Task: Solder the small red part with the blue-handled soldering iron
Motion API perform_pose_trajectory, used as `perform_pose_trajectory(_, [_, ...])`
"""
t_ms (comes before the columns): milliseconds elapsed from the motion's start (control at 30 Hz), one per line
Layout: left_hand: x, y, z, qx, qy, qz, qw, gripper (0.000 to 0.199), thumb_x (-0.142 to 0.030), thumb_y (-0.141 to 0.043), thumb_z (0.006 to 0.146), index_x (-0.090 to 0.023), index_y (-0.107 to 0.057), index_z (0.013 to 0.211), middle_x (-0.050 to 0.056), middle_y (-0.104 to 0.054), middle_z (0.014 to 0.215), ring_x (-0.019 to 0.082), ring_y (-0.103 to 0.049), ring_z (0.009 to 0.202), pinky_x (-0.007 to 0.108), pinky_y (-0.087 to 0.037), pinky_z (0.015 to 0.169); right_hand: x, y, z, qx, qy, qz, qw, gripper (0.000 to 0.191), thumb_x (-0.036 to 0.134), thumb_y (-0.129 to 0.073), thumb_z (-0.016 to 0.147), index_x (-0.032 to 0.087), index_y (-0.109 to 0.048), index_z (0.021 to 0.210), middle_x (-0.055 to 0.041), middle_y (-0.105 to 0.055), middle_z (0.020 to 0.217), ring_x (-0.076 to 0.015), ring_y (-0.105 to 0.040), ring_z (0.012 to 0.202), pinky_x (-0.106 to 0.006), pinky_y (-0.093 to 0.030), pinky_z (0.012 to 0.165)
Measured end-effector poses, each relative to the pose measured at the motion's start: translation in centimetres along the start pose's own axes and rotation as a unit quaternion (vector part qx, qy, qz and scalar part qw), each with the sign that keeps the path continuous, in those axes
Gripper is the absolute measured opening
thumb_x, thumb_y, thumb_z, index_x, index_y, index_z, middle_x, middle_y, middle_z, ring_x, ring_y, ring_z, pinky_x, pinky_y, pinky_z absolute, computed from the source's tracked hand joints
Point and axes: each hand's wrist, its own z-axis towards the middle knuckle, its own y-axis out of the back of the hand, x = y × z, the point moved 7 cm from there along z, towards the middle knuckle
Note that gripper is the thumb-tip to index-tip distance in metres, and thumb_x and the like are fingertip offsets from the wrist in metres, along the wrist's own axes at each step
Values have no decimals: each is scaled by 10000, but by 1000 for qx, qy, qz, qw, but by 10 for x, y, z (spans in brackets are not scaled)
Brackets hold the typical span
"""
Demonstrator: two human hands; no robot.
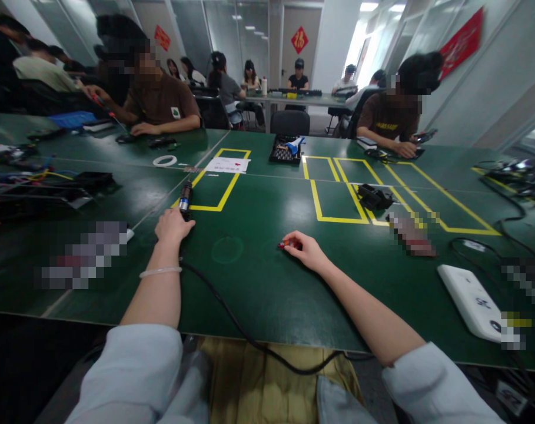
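Note:
My left hand (173, 227) is closed around the near end of a black cylindrical tool (186, 197) with a blue band, which lies on the green table pointing away from me. A black cable (223, 303) runs from beside my left wrist over the table's near edge. Over the middle of the table, my right hand (303, 247) pinches a small red-and-orange piece (285, 243) between thumb and fingers. Its exact kind is too small to make out.
Yellow tape outlines (316, 200) mark the green table (258, 282). A black box (285, 150) holding a blue-and-white item, a printed sheet (227, 165) and a white ring (165, 161) lie farther back. At right are a black device (375, 197) and a white power bank (470, 300). Co-workers sit opposite.

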Motion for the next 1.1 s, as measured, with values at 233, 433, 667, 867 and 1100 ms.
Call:
perform_pose_trajectory(233, [-19, -4, -5, 1, -14, 3, 1000, 611, -430, -678, 732, -106, -535, 1231, 225, -557, 1175, 364, -565, 1060, 480, -488, 843, 1, 0, 1, -2, 10, -4, 1000, 196, 253, -616, 801, 166, -604, 976, 23, -541, 718, -109, -483, 620, -243, -404, 610])
perform_pose_trajectory(433, [-59, -11, -25, 4, -86, -4, 996, 568, -426, -659, 743, -135, -549, 1218, 194, -566, 1129, 343, -550, 1049, 440, -483, 843, 1, 0, 1, -1, 4, 14, 1000, 228, 259, -618, 796, 177, -580, 1005, 22, -559, 740, -108, -491, 620, -245, -411, 615])
perform_pose_trajectory(667, [-135, -26, -79, 32, -220, -48, 974, 612, -417, -631, 752, -189, -507, 1307, 139, -538, 1170, 299, -525, 1070, 381, -476, 872, 7, 3, 0, -15, 25, 7, 1000, 121, 281, -602, 823, 192, -569, 898, 24, -540, 724, -111, -478, 611, -247, -408, 613])
perform_pose_trajectory(867, [-184, -38, -131, 59, -339, -114, 932, 679, -378, -636, 757, -212, -436, 1384, 110, -523, 1211, 276, -510, 1098, 369, -454, 928, 5, 5, 0, -41, 44, -10, 998, 102, 284, -585, 845, 201, -555, 896, 16, -533, 755, -120, -483, 619, -252, -411, 616])
perform_pose_trajectory(1100, [-210, -34, -171, 95, -411, -143, 895, 662, -328, -608, 778, -218, -417, 1402, 106, -505, 1264, 272, -489, 1143, 373, -450, 956, 11, 3, -1, -46, 77, -80, 993, 36, 212, -577, 843, 206, -550, 866, 0, -516, 807, -132, -496, 653, -267, -424, 652])
